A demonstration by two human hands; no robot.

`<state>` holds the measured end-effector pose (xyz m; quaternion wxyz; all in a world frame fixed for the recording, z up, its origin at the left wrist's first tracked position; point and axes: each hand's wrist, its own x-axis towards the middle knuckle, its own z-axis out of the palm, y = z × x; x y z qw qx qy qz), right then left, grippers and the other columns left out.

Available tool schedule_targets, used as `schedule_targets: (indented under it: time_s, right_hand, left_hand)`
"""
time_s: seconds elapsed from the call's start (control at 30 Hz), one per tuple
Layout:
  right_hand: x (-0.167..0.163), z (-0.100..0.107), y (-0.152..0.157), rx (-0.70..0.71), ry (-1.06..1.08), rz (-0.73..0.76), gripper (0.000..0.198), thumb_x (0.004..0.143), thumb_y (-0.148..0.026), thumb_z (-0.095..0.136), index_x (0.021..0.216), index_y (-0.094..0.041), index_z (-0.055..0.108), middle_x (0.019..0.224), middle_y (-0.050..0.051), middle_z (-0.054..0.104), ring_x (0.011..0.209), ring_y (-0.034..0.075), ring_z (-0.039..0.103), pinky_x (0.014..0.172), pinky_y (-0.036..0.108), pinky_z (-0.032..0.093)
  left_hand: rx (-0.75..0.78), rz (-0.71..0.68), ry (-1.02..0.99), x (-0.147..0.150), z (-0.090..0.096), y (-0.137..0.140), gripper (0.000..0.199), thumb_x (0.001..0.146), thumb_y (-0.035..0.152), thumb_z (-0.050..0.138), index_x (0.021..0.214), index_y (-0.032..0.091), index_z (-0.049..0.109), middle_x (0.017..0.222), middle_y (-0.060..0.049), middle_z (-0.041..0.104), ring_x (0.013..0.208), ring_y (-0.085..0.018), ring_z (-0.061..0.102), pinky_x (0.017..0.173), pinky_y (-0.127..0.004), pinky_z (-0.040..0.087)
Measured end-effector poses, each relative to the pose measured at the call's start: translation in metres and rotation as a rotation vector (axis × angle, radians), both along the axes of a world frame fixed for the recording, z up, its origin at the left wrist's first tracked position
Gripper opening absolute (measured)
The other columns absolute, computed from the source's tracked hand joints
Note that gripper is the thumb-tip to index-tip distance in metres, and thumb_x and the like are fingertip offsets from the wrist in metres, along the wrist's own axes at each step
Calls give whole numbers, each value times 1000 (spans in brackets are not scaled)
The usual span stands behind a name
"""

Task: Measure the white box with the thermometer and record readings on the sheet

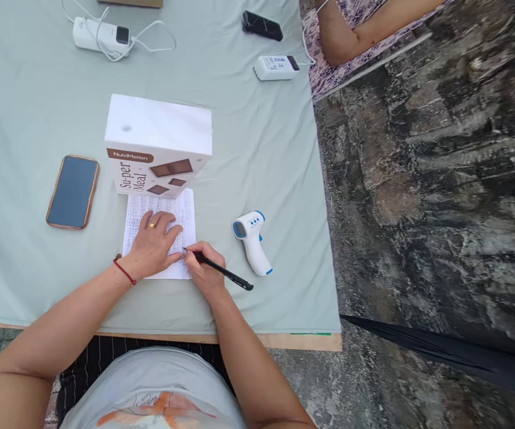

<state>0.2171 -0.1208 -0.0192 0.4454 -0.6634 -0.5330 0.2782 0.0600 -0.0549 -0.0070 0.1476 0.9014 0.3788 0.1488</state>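
A sheet of paper [159, 206] covered in small writing lies on the cloth in front of me. My left hand [154, 241] rests flat on it with the fingers spread, a ring on one finger. Held in my right hand [204, 268] is a black pen [228, 274], its tip at the paper's right side. Just beyond, a white NutriMotion box [159, 143] stands upright at the sheet's far edge. To the right of my right hand lies a white and blue infrared thermometer [253, 243]. A smartphone [72, 192] in a brown case lies to the left.
A pale green cloth [275, 179] covers the table. Farther back are a white device with a cable [100, 37], another white device [276, 68] and a black object [262, 25]. Another person's bent arm [342, 42] is at the upper right, beside rough stone ground [427, 196].
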Motion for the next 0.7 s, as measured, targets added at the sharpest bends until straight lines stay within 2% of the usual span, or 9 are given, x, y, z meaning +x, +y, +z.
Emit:
schedule_targets:
  time_s: [0.2,0.37,0.7]
  right_hand:
    - [2,-1,-1,31,-10,30,10,74,-23,53,66,-23,58,55,-5,53,50,11,48,51,25,40]
    - [1,-3,-1,46,18,-18,9,75,-23,53,67,-23,58,55,-6,52,50,11,48,51,25,40]
    - [2,-5,-1,20,-7,1,9,73,-24,53,66,-23,58,55,-6,52,50,11,47,52,25,40]
  left_hand:
    - [11,0,19,0,2,0,39,85,36,69,117,16,60,128,-18,56,124,-36,49,111,-61,33]
    - [-5,0,5,0,2,0,43,82,37,73,118,17,59,130,-17,55,125,-35,49,112,-61,32]
    - [1,-7,-10,-1,0,0,42,82,36,73,117,16,59,130,-18,55,124,-36,49,111,-61,31]
